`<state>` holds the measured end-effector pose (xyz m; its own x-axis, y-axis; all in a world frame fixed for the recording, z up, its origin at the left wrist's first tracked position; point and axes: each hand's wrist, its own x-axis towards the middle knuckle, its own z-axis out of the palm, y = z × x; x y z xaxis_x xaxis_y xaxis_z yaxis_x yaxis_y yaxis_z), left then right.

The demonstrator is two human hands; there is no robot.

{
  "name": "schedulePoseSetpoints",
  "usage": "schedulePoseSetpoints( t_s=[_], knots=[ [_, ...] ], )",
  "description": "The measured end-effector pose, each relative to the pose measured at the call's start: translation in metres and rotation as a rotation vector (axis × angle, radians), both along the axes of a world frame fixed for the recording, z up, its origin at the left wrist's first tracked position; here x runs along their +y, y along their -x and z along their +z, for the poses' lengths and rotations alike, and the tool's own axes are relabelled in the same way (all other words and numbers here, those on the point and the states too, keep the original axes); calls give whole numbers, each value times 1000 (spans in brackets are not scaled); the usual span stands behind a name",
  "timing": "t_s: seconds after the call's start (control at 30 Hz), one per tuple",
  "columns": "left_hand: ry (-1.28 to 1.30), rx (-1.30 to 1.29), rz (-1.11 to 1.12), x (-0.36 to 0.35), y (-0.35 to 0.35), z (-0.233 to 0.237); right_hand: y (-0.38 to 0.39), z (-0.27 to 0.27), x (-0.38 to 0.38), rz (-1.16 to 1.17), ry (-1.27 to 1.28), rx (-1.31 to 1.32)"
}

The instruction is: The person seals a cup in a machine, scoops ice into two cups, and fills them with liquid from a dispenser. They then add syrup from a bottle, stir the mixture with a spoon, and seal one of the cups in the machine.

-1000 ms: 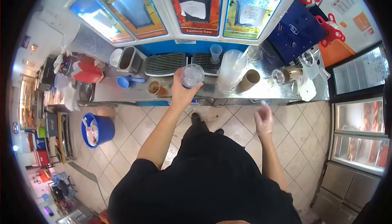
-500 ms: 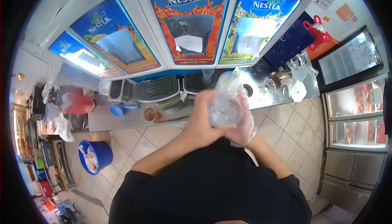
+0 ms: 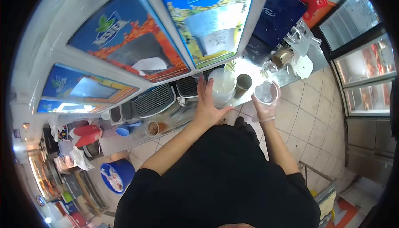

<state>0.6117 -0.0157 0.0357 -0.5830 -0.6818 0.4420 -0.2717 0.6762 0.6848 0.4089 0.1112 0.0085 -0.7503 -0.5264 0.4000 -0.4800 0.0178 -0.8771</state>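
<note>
My right hand (image 3: pixel 264 109), in a clear plastic glove, is closed around a clear plastic cup (image 3: pixel 266 93) over the right end of the counter. My bare left hand (image 3: pixel 209 105) has its thumb and fingers spread at the near left side of a translucent white tub (image 3: pixel 222 84). The fingertips overlap the tub's edge in this view. Between the tub and the cup stands a grey metal container (image 3: pixel 244 82) with a round mouth.
Drink dispenser panels (image 3: pixel 216 20) lean over the steel counter. Drip trays (image 3: pixel 154 100), a blue scoop (image 3: pixel 123 131) and a cup of brown drink (image 3: pixel 153 128) lie leftward. A blue bucket (image 3: pixel 129 170) stands on the floor; a glass-door fridge (image 3: pixel 365 82) is at right.
My hands were together around the clear cup and have parted. The right hand has carried the cup rightward, the left is now beside the tub. The view has turned right.
</note>
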Motion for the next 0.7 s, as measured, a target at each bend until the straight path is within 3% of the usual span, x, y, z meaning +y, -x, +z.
schedulePoseSetpoints(
  t_s=[0.1, 0.17, 0.2, 0.27, 0.33, 0.4, 0.47, 0.7],
  knots=[
    [74, 5, -41, -13, 12, -24, -6, -9, -17, 13, -7, -79],
    [-32, 5, -7, -12, 8, -38, -15, -12, -28, 38, -13, -61],
    [-44, -17, -21, -8, 2, -39, -19, -12, -30, 52, -118, -190],
    [-287, -63, 126, -7, -8, -22, -33, -28, -41, 51, -66, -156],
    [-276, 78, 113, -6, -29, -40, -46, -46, -48, 135, -91, -104],
    [-298, 88, 101, -7, -55, -55, -67, -50, -57, 265, -17, -210],
    [-216, 158, 108, -10, -82, -66, -89, -57, -67, 280, 28, -330],
    [-47, -89, 229, -15, -125, -36, -136, -72, -94, 429, 12, -221]
  ],
)
